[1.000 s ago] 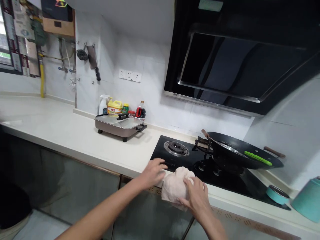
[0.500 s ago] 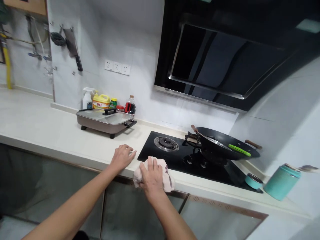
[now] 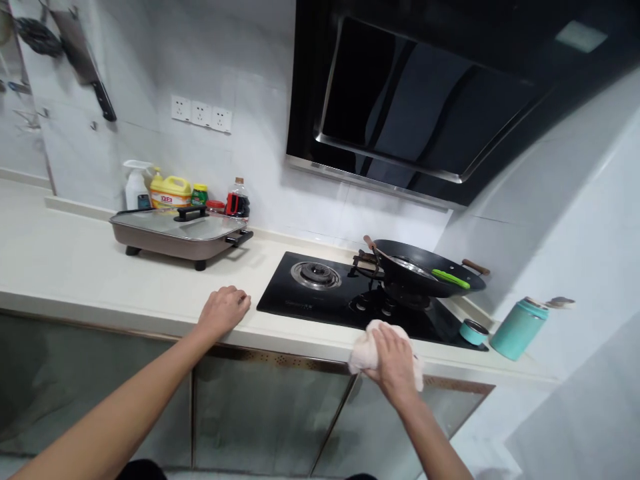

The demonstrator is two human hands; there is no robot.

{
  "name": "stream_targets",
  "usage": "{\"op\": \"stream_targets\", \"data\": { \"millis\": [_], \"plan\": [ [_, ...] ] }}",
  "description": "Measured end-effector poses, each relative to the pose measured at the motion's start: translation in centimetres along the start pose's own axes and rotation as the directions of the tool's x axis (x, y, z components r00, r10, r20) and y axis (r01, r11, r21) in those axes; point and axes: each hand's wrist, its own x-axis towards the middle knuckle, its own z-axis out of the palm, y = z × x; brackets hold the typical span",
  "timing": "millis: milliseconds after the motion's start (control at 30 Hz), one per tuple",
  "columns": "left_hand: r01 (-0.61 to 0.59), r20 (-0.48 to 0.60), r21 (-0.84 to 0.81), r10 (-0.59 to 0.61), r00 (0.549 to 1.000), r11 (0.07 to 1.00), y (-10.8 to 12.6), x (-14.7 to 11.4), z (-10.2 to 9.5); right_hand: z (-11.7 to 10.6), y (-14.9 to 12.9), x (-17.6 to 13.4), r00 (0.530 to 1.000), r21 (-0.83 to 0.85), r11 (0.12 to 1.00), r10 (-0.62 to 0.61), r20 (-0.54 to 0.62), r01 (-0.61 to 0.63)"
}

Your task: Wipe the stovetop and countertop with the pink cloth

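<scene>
My right hand [image 3: 393,360] presses a crumpled pale pink cloth [image 3: 364,348] against the counter's front edge, just before the black glass gas hob [image 3: 300,307]. Its fingers are bent over the cloth, and part of the cloth is hidden under the palm. To the left of the hob, my left hand [image 3: 225,310] rests on the white countertop [image 3: 165,293] near the edge. It holds nothing, and its fingers are loosely bent.
A black wok [image 3: 420,273] with a green-handled utensil [image 3: 450,279] sits on the right burner. Beside the hob stand a turquoise flask [image 3: 520,330] and its cup [image 3: 473,332]. A lidded electric pan [image 3: 170,240] stands left, before several bottles. The range hood [image 3: 400,100] hangs above.
My right hand has slid the cloth to the right along the counter's front edge. My left hand stays on the counter, its fingers more bent. The view has shifted right.
</scene>
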Motion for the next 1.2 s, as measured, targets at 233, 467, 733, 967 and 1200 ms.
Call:
{"op": "stream_targets", "data": {
  "millis": [233,467,733,967,1200],
  "plan": [
    [-0.001,-0.020,-0.028,0.001,1.000,1.000,0.2,-0.2,-0.1,-1.4,10.9,-1.3,0.929,-0.195,0.945,0.301,0.214,-0.262],
    [-0.028,-0.060,-0.062,0.024,0.998,0.998,0.4,-0.1,0.3,-2.7,8.5,-1.0,0.954,-0.177,0.968,0.216,0.208,-0.181],
    [-0.037,-0.075,-0.099,0.029,0.997,0.994,0.4,-0.3,0.2,-4.0,-11.4,4.8,0.974,0.056,0.987,-0.158,0.164,0.151],
    [-0.011,-0.028,-0.118,0.007,1.000,0.993,-0.5,0.0,0.3,-5.1,-19.3,9.4,0.906,0.315,0.867,-0.420,0.046,0.386],
    [-0.001,-0.003,-0.116,0.001,1.000,0.993,-0.4,0.0,-0.1,-4.3,-18.5,13.0,0.964,0.412,0.886,-0.259,0.061,0.212]
  ]
}}
